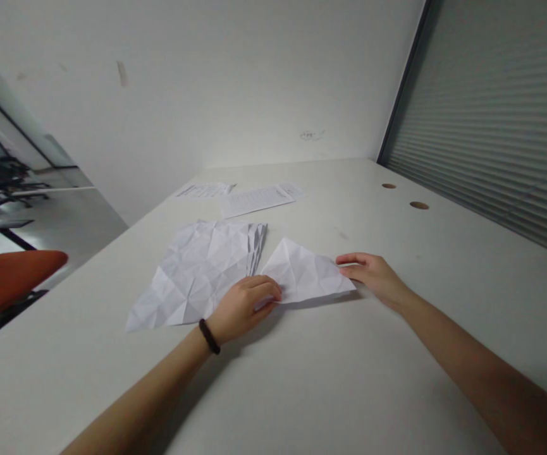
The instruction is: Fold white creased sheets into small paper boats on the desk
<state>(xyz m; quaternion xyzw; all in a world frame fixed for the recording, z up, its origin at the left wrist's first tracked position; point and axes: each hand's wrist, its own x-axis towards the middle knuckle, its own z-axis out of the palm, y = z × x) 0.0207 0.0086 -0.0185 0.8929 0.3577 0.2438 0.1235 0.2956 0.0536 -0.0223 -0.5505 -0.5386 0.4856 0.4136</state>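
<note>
A creased white sheet of paper [301,273], folded to a roughly triangular shape, lies before me with its near edge slightly off the table. My left hand [249,304] is closed on its left corner, thumb below and fingers curled over. A dark band circles that wrist. At the sheet's right edge is my right hand [370,273], fingers stretched out and a little apart, their tips touching or very near the paper. Just left of the folded sheet, a stack of creased papers [207,265] lies partly behind my left hand, with several layers showing along its right edge.
Printed sheets [257,201] lie farther back on the white table [320,379]. Two round holes [419,205] pierce the tabletop at the right, near a window with blinds [496,120]. An orange chair [12,278] stands beyond the left edge.
</note>
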